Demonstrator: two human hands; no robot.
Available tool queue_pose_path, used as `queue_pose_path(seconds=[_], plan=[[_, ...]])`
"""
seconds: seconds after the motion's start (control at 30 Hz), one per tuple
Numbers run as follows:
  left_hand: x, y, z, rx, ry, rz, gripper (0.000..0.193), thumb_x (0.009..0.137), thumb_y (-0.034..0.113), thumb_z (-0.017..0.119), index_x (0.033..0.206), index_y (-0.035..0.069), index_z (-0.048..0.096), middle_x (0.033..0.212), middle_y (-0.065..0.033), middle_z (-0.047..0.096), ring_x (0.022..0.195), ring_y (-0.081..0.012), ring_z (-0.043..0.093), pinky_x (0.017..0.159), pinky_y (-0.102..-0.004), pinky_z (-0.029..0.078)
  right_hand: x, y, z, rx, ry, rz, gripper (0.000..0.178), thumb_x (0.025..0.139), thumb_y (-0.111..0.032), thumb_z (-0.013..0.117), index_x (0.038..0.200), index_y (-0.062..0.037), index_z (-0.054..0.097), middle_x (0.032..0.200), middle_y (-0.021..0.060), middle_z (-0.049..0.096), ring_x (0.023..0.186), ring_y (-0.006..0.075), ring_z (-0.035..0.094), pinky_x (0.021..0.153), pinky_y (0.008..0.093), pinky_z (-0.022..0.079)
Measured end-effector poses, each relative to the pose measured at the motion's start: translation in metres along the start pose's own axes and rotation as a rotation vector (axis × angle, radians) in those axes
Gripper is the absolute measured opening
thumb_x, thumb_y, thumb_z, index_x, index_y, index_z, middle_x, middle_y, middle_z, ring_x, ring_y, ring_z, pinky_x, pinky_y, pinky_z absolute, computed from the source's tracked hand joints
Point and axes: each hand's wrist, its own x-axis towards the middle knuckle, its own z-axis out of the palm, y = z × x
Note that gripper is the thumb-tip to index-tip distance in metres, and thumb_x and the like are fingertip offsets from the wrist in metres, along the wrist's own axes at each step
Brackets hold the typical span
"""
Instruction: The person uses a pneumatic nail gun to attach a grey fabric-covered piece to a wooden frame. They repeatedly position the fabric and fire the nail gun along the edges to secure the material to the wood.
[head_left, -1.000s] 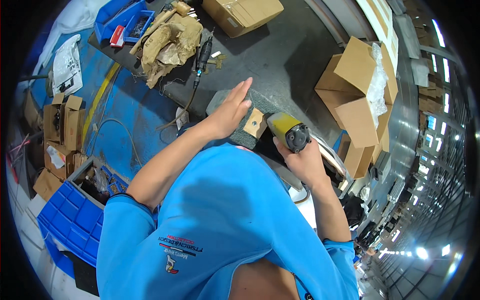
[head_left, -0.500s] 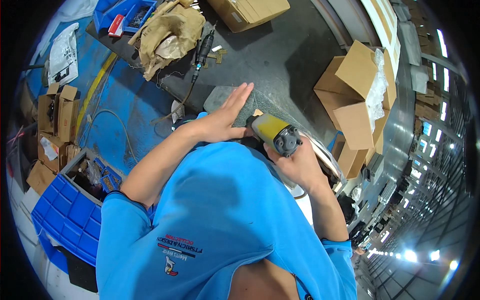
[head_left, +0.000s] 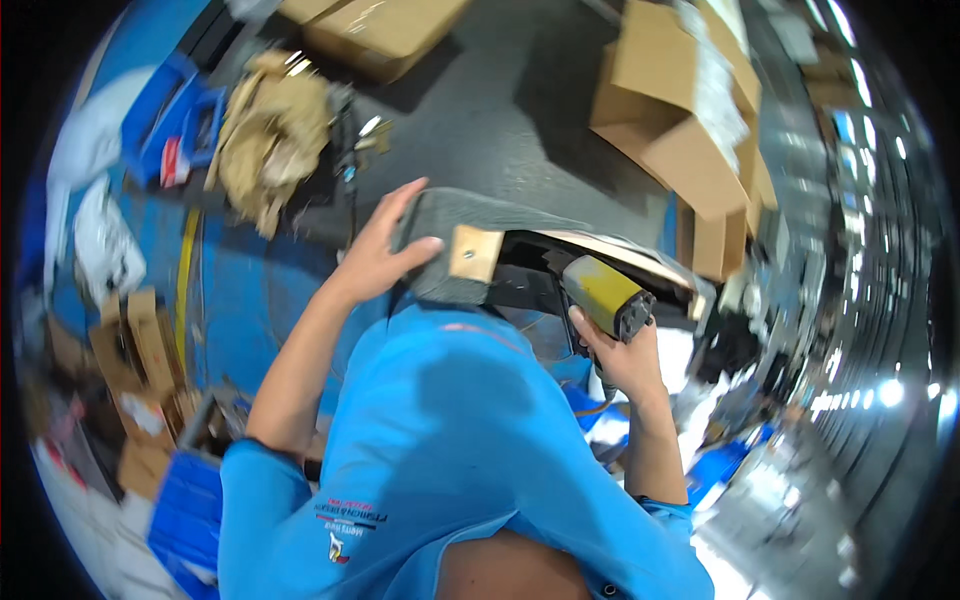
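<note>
Against my waist lies a long grey fabric-covered frame [head_left: 540, 216] with a hollow middle and a pale wooden block [head_left: 476, 252] at its left end, a small round fixing in the block. My left hand [head_left: 380, 250] grips that end, its thumb on the fabric and its fingers along the outer edge. On the other side, my right hand [head_left: 628, 358] is closed round the handle of a pistol-shaped power tool [head_left: 603, 294] with a yellow and grey body. The tool is over the frame's hollow; its tip is hidden.
On the dark worktop stand crumpled brown paper [head_left: 270, 130], a closed carton [head_left: 380, 30] and a slim dark tool [head_left: 346, 130]. Open cartons [head_left: 655, 90] stand at the right. Blue bins [head_left: 165, 115] are at the far left, a blue crate [head_left: 190, 515] at lower left.
My view has shifted and blurred. The power tool has moved right, away from my left hand, uncovering the wooden block. My left hand has moved left onto the frame's end.
</note>
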Motion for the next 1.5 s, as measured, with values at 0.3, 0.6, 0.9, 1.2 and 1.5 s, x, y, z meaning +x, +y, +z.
queue_pose_path(seconds=[0.3,0.6,0.9,1.2,1.5], plan=[[0.110,0.101,0.083,0.765,-0.533,0.094,0.059,0.098,0.051,0.065,0.128,0.000,0.070,0.117,-0.0260,0.073,0.111,-0.0437,0.069,0.094,-0.0505,0.053,-0.049,0.177,-0.064,0.473,0.785,0.294,0.025,0.096,-0.022,0.079,0.104,0.0009,0.072,0.072,0.0021,0.065,0.055,0.0097,0.058,0.052,0.0264,0.047],[0.186,0.097,0.253,0.760,-0.631,0.012,0.033,0.103,0.026,0.061,0.122,0.001,0.071,0.107,-0.0245,0.074,0.098,-0.0399,0.073,0.087,-0.0431,0.055,-0.043,0.291,-0.148,0.661,0.658,0.300,0.023,0.098,-0.020,0.077,0.100,0.0020,0.071,0.069,0.0005,0.064,0.054,0.0084,0.058,0.050,0.0253,0.045],[0.191,0.121,0.285,1.193,-0.708,0.540,0.023,0.101,0.026,0.065,0.091,0.005,0.065,0.087,-0.0139,0.068,0.080,-0.0420,0.068,0.069,-0.0523,0.054,-0.044,0.300,-0.171,0.516,0.468,0.354,0.032,0.093,-0.022,0.080,0.111,0.0046,0.076,0.092,0.0118,0.079,0.080,0.0179,0.074,0.075,0.0339,0.057],[0.255,0.113,0.393,0.969,-0.954,0.633,0.020,0.099,0.019,0.062,0.115,0.007,0.069,0.092,-0.0223,0.073,0.084,-0.0418,0.071,0.074,-0.0507,0.057,-0.043,0.293,-0.168,0.499,0.553,0.362,0.035,0.093,-0.027,0.079,0.114,0.0008,0.076,0.092,0.0168,0.078,0.082,0.0234,0.074,0.078,0.0367,0.057],[0.324,0.035,0.426,0.055,-1.032,-0.388,0.037,0.109,0.040,0.056,0.118,0.008,0.073,0.097,-0.0033,0.074,0.092,-0.0132,0.068,0.080,-0.0334,0.054,-0.055,0.297,-0.162,0.706,0.643,0.403,0.033,0.095,-0.027,0.080,0.111,0.0008,0.073,0.079,0.0038,0.070,0.065,0.0118,0.063,0.062,0.0321,0.052]])
